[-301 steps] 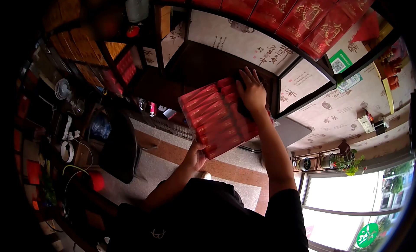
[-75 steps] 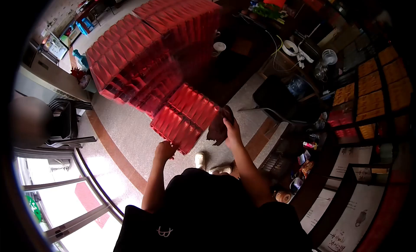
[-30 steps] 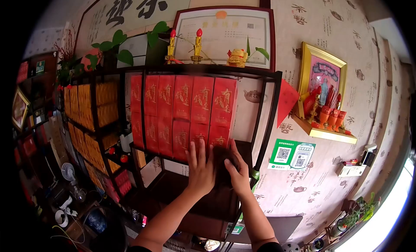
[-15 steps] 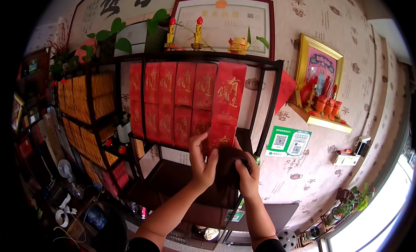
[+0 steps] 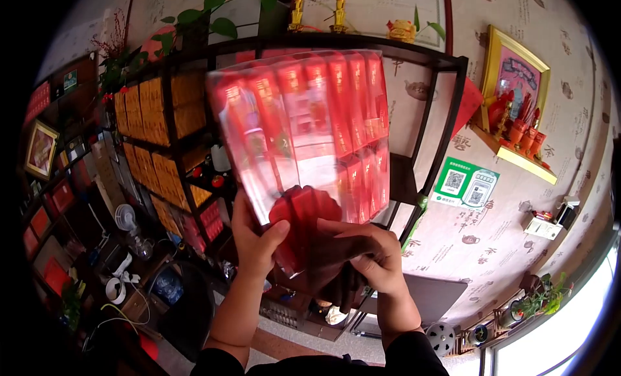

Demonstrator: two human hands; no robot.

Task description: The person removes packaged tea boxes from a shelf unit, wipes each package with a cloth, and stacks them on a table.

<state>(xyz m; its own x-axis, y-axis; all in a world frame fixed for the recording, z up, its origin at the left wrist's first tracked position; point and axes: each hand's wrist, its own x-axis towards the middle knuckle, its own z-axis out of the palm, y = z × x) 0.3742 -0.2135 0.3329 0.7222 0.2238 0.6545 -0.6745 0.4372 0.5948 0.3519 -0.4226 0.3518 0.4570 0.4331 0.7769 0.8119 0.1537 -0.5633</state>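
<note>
A clear-wrapped block of red packets with gold characters [image 5: 359, 124] is lifted in front of the dark shelf rack [image 5: 430, 62], its wrap shining with reflections. My left hand [image 5: 257, 237] grips the block's lower left edge, thumb in front. At its lower right is my right hand [image 5: 375, 253], fingers closed on a dark brown cloth [image 5: 336, 272] that hangs against the bottom of the block. Part of the right fingers is hidden by the cloth. Most of the shelf behind is covered by the block.
Orange-yellow packets [image 5: 145, 114] fill the shelves at left. A black chair [image 5: 184, 305] and a small fan [image 5: 126, 215] are at lower left. On the right wall are a green QR sign [image 5: 464, 182] and a gold-framed picture [image 5: 514, 78] over a small ledge [image 5: 527, 164].
The red packet block has come off the shelf toward me and now tilts across the view. My left hand has moved left to its edge. The surroundings have shifted right and partly upward.
</note>
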